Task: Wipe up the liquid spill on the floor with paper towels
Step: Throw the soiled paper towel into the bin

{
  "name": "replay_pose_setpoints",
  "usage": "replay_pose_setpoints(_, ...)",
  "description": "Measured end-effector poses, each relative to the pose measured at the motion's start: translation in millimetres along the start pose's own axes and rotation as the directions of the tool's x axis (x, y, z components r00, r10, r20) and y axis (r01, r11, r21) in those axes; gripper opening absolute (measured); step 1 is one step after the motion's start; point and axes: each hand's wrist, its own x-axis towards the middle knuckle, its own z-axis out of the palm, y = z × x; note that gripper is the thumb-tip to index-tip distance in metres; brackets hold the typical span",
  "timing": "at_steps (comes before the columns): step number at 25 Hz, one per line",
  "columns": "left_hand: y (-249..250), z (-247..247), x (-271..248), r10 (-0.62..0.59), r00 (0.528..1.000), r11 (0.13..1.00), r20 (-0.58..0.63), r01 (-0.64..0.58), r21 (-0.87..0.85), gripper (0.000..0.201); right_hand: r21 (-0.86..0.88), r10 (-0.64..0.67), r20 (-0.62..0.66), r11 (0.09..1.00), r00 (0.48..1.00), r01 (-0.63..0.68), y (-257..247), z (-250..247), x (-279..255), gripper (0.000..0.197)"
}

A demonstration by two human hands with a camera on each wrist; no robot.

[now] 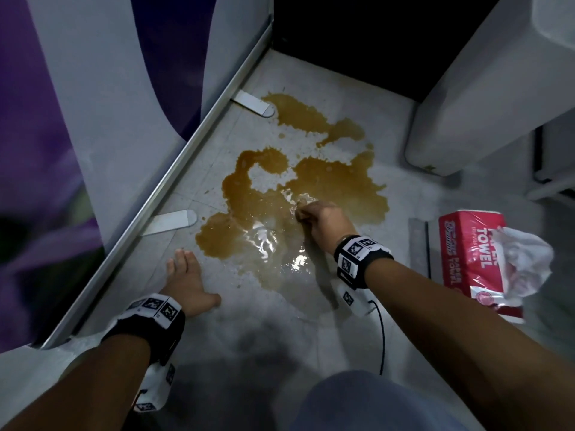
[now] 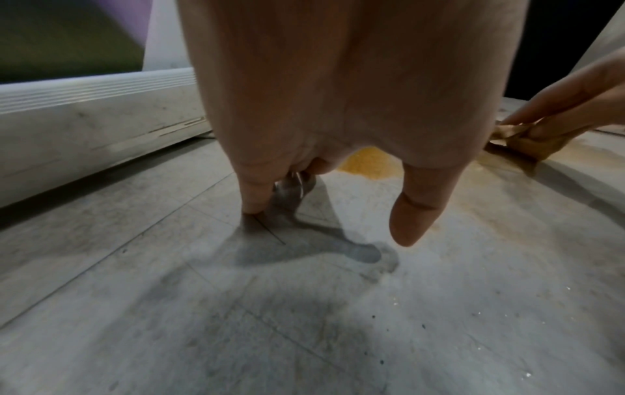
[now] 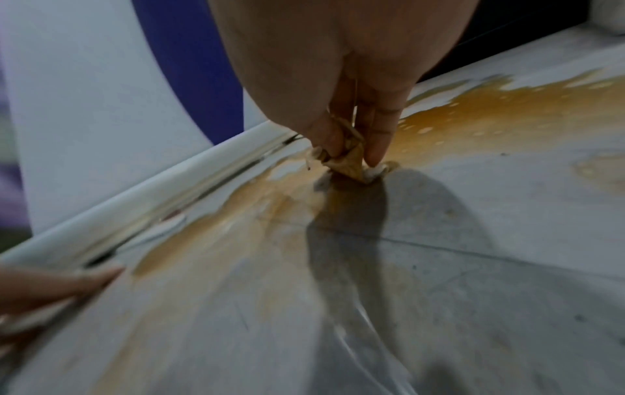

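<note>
Left hand [image 1: 186, 283] rests flat with fingers spread on the floor [image 1: 249, 337], spill [image 1: 295, 181] at its one o'clock. Right hand [image 1: 323, 225] pinches a soaked paper towel [image 3: 348, 157] in the brown puddle; towel pack [image 1: 466, 259] at three o'clock.

Our right hand [image 1: 323, 223] presses into the brown spill [image 1: 311, 181]; our left hand [image 1: 186, 281] rests flat on the floor [image 1: 280, 353] beside it.

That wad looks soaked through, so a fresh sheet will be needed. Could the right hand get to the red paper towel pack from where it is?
Probably yes. The paper towel pack lies on the floor just right of the right hand, with nothing between them and a loose sheet already sticking out. But that hand is holding the soaked wad, which it would first have to drop.
</note>
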Motion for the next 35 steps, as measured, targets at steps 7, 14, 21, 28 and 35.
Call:
replay_pose_setpoints(7, 19, -61, -9, 0.002, 0.996, 0.987, 0.093, -0.017, 0.163, 0.051, 0.268, 0.238, -0.068, 0.94, 0.969, -0.212, 7, -60, -4, 0.036)
replay_pose_setpoints(14, 149, -149, -48, 0.32, 0.944, 0.937, -0.083, -0.303, 0.172, 0.03, 0.539, 0.377, -0.15, 0.806, 0.914, -0.244, 37, -176, -12, 0.02)
replay_pose_setpoints(21, 258, -212, -80, 0.488, 0.85, 0.866, -0.199, -0.442, 0.234, 0.026, 0.383, 0.29, -0.553, 0.921, 0.781, -0.07, 65, -303, -23, 0.016)
replay_pose_setpoints(28, 332, -224, -116, 0.611, 0.748, 0.79, -0.258, -0.56, 0.25, 0.024, 0.177, 0.303, -0.529, 0.953, 0.793, -0.246, 71, -364, 1, 0.018)
replay_pose_setpoints(35, 350, -219, -138, 0.638, 0.722, 0.769, -0.268, -0.578, 0.273, 0.026, 0.205, 0.363, -0.437, 0.931, 0.823, -0.302, 61, -380, -2, 0.021)
